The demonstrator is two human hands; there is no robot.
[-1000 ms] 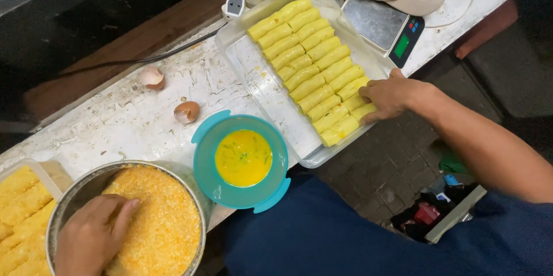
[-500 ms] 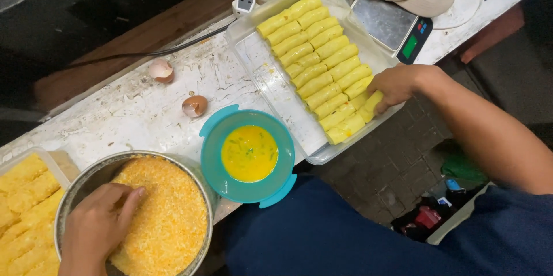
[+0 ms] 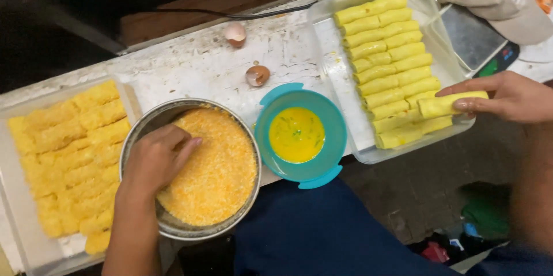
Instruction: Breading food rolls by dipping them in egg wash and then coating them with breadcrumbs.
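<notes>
1. Head view: the right hand (image 3: pixel 510 97) pinches one yellow roll (image 3: pixel 449 104) between thumb and fingers, holding it just above the near right corner of the clear tray (image 3: pixel 337 51).
2. That tray carries two rows of plain yellow rolls (image 3: pixel 386 51) lying side by side.
3. The left hand (image 3: pixel 155 158) is pressed into the orange crumbs (image 3: pixel 216 166) in the metal bowl (image 3: pixel 173 230), fingers curled loosely; I cannot tell whether it grips anything beneath.
4. Between bowl and tray stands a teal bowl (image 3: pixel 322 164) of beaten egg (image 3: pixel 296 135).
5. On the far left, a second tray (image 3: pixel 23 241) holds crumbed rolls (image 3: pixel 69 149).
6. Two eggshell halves (image 3: pixel 257 75) lie on the white table (image 3: pixel 190 63) behind the bowls.
</notes>
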